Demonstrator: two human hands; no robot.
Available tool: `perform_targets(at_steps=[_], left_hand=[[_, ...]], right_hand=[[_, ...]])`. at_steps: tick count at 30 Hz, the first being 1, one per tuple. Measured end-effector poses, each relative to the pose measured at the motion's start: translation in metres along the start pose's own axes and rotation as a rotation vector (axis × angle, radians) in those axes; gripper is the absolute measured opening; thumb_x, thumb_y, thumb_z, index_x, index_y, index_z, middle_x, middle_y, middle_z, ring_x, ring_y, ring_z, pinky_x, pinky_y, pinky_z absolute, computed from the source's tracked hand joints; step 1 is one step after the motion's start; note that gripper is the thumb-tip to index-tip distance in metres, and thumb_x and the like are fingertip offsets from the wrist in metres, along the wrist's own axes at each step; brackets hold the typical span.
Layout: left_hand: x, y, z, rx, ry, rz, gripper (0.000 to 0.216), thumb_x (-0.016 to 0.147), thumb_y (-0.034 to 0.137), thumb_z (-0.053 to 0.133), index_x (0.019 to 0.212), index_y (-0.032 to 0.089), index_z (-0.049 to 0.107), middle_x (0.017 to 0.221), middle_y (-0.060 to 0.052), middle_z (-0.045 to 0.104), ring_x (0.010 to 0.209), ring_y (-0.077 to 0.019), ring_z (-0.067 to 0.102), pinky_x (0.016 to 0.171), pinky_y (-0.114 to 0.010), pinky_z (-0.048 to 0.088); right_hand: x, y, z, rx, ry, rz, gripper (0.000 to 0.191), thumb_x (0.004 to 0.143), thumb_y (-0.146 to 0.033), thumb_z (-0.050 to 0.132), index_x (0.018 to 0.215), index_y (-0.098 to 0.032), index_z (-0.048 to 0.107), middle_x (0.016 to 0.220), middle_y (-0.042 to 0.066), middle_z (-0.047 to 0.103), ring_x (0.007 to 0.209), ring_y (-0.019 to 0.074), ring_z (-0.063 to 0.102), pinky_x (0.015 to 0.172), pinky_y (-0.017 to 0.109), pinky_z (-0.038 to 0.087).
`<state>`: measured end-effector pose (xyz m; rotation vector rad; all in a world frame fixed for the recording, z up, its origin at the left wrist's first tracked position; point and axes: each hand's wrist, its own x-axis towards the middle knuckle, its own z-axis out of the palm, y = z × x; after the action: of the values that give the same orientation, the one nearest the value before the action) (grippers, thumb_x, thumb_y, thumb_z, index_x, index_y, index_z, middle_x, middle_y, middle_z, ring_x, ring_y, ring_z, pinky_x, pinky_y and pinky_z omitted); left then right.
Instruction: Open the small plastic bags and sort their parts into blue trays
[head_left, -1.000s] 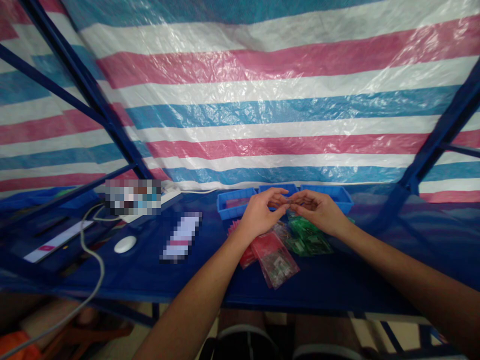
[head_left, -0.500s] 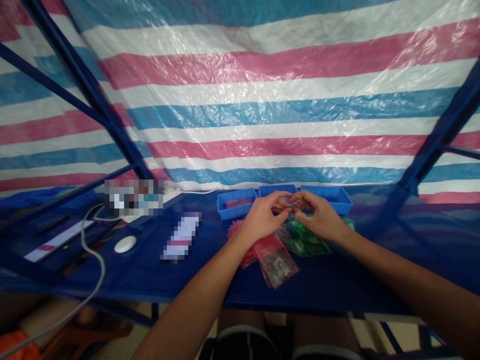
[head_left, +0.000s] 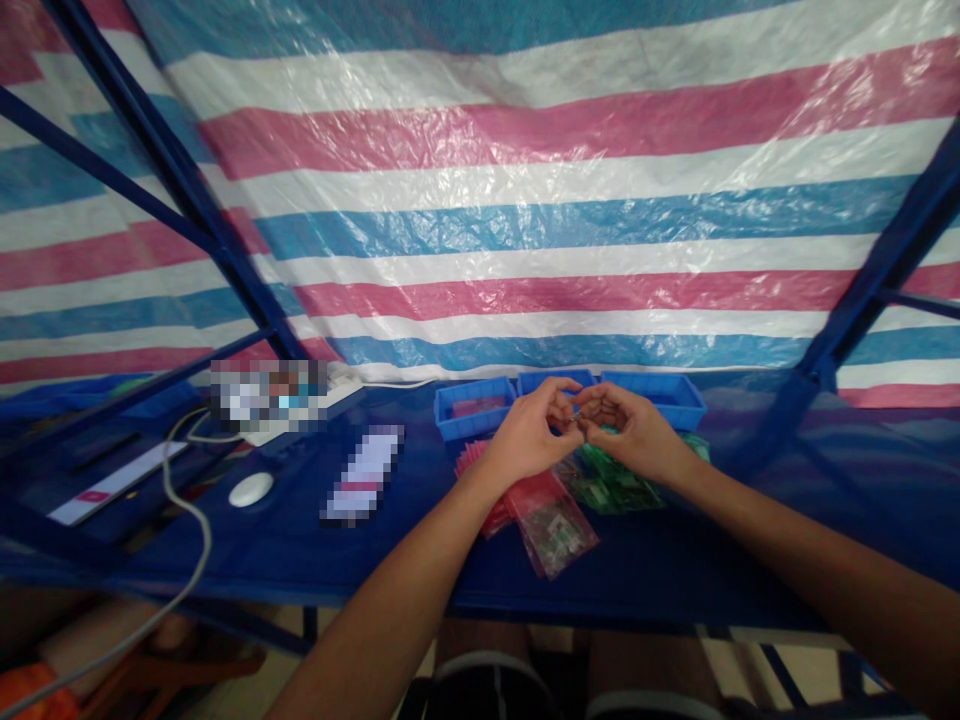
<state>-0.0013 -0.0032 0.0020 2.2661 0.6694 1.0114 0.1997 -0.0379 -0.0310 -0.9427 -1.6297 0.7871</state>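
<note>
My left hand (head_left: 529,435) and my right hand (head_left: 630,430) meet fingertip to fingertip above the blue table (head_left: 300,540). Both pinch a tiny thing (head_left: 576,415) between thumb and fingers; it is too small to name. Under my hands lie pink plastic bags (head_left: 551,520) on the left and green plastic bags (head_left: 611,480) on the right, each with small parts inside. Just behind my hands stand three blue trays (head_left: 472,405) in a row.
A white mouse (head_left: 250,488) and its grey cable (head_left: 184,530) lie at the left, beside a flat device (head_left: 112,485). Blurred items sit mid-left. A striped tarp (head_left: 525,200) closes the back, with blue frame bars (head_left: 862,290) on both sides.
My two hands have drawn closer together, and the fingers have curled tighter round the small thing. The bags and trays have not moved.
</note>
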Motion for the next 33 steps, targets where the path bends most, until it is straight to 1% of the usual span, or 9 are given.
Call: perform_targets(at_steps=[6,12,15,17,20,22,26,28,33], left_hand=[[0.000,0.001,0.001,0.053,0.005,0.011,0.058,0.079,0.010,0.065,0.136,0.020,0.057,0.095,-0.001,0.068,0.082,-0.0152,0.066,0.078,-0.027,0.054],[0.000,0.004,0.001,0.083,0.022,-0.026,0.059,0.075,0.009,0.066,0.133,0.020,0.059,0.087,0.003,0.067,0.074,-0.0128,0.065,0.071,-0.025,0.051],[0.000,0.008,0.000,0.080,0.033,-0.076,0.054,0.077,0.009,0.065,0.130,0.019,0.061,0.084,0.003,0.068,0.069,-0.0117,0.066,0.066,-0.023,0.050],[-0.001,0.008,0.000,0.079,0.035,-0.077,0.050,0.078,0.010,0.065,0.128,0.019,0.062,0.082,0.004,0.068,0.067,-0.0116,0.066,0.065,-0.023,0.049],[-0.001,0.005,-0.001,0.076,0.042,-0.038,0.044,0.082,0.013,0.066,0.126,0.018,0.064,0.078,0.003,0.067,0.069,-0.0127,0.067,0.067,-0.024,0.051],[0.000,0.001,-0.002,0.044,0.055,-0.021,0.042,0.086,0.015,0.067,0.128,0.019,0.063,0.080,0.002,0.070,0.073,-0.0136,0.068,0.072,-0.025,0.054],[0.001,-0.005,-0.002,-0.061,0.084,-0.017,0.041,0.089,0.017,0.070,0.130,0.019,0.063,0.096,-0.003,0.078,0.084,-0.0153,0.074,0.084,-0.028,0.059],[0.002,-0.006,-0.001,-0.109,0.098,-0.029,0.039,0.090,0.019,0.072,0.129,0.019,0.063,0.101,-0.005,0.080,0.088,-0.0162,0.076,0.087,-0.030,0.061],[0.002,-0.006,-0.002,-0.166,0.128,-0.052,0.041,0.090,0.020,0.075,0.129,0.019,0.063,0.100,-0.005,0.079,0.087,-0.0160,0.077,0.084,-0.028,0.062]], right_hand=[[0.000,0.001,0.001,0.038,-0.004,-0.012,0.028,0.092,-0.037,0.075,0.116,-0.026,0.065,0.104,0.006,0.077,0.095,0.0242,0.076,0.092,0.044,0.063],[0.000,0.000,0.002,-0.018,-0.006,-0.035,0.028,0.092,-0.038,0.076,0.115,-0.025,0.066,0.102,0.006,0.076,0.094,0.0242,0.076,0.092,0.043,0.062],[0.000,-0.002,0.002,0.012,-0.004,-0.009,0.028,0.091,-0.043,0.076,0.111,-0.025,0.067,0.095,0.004,0.075,0.088,0.0233,0.075,0.086,0.041,0.063],[0.001,-0.002,0.002,0.017,-0.004,0.013,0.028,0.090,-0.045,0.077,0.109,-0.025,0.068,0.089,0.003,0.074,0.082,0.0222,0.073,0.081,0.040,0.062],[0.001,-0.002,-0.001,-0.002,0.000,0.016,0.028,0.091,-0.046,0.076,0.108,-0.026,0.068,0.091,0.003,0.074,0.083,0.0224,0.072,0.080,0.039,0.061],[0.002,-0.001,-0.002,0.001,0.008,0.011,0.027,0.092,-0.047,0.075,0.109,-0.026,0.069,0.092,0.004,0.073,0.083,0.0227,0.071,0.080,0.039,0.061],[0.003,-0.001,-0.004,0.011,0.028,-0.003,0.031,0.092,-0.047,0.076,0.112,-0.026,0.069,0.093,0.004,0.071,0.084,0.0220,0.070,0.079,0.038,0.061],[0.003,-0.002,-0.004,0.015,0.029,-0.001,0.033,0.091,-0.049,0.077,0.114,-0.026,0.069,0.095,0.004,0.071,0.086,0.0225,0.070,0.080,0.038,0.062],[0.003,-0.004,-0.002,0.030,0.008,0.002,0.038,0.088,-0.048,0.080,0.116,-0.027,0.068,0.108,0.007,0.075,0.096,0.0242,0.073,0.085,0.040,0.063]])
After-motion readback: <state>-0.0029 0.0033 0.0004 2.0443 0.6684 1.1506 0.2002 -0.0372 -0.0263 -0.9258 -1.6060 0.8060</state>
